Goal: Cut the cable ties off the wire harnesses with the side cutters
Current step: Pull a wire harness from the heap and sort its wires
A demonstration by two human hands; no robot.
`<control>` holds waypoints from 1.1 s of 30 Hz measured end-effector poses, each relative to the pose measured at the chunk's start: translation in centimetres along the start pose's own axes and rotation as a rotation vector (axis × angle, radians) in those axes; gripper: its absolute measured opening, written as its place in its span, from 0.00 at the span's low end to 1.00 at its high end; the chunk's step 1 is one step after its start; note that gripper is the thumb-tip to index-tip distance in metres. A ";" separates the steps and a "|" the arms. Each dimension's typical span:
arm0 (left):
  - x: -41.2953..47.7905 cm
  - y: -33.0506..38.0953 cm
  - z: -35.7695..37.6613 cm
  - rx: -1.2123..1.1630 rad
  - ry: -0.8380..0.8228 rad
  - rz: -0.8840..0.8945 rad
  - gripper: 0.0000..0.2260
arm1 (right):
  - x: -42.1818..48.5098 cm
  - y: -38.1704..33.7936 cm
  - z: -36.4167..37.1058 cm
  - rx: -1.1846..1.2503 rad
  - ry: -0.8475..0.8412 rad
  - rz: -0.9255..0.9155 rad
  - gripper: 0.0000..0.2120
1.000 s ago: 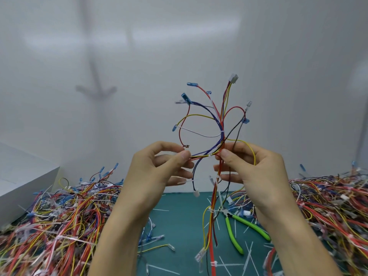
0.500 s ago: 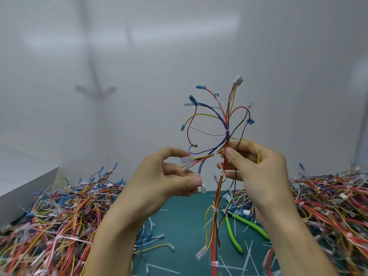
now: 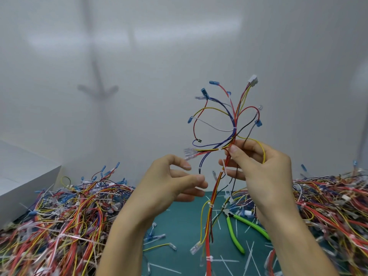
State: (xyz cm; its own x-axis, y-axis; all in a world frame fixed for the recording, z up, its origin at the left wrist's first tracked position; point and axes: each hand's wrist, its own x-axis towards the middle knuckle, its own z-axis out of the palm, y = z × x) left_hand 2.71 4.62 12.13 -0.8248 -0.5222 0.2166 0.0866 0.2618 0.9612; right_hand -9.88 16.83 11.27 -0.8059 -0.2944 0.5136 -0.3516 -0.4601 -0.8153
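I hold a multicoloured wire harness (image 3: 235,120) upright in front of me. My right hand (image 3: 264,172) pinches its trunk just below where the wires fan out. White cable ties (image 3: 211,205) still wrap the bundle at several spots, one (image 3: 220,149) beside my right thumb. My left hand (image 3: 171,186) is off the harness, fingers loosely curled and apart, just left of the trunk. The side cutters (image 3: 238,228) with green handles lie on the green mat (image 3: 179,222) below my right hand.
A heap of wire harnesses (image 3: 59,220) fills the left of the mat and another heap (image 3: 334,208) fills the right. Cut tie pieces (image 3: 249,257) litter the mat. A white box (image 3: 22,176) stands far left. A white wall rises behind.
My left hand let go of the side branch with the clear connectors and dropped away to the left. My right hand lifted the harness slightly.
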 end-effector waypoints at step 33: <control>1.2 -1.4 0.4 0.003 0.187 0.194 0.14 | -0.1 0.9 -0.5 -0.364 -0.406 0.234 0.15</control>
State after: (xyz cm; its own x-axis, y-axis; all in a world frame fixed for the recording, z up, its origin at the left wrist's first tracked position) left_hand 1.40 3.92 10.96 -0.6757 -0.6027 0.4244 0.2312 0.3734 0.8984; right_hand -10.36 16.86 10.32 -0.6599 -0.6835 0.3121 -0.3857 -0.0484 -0.9214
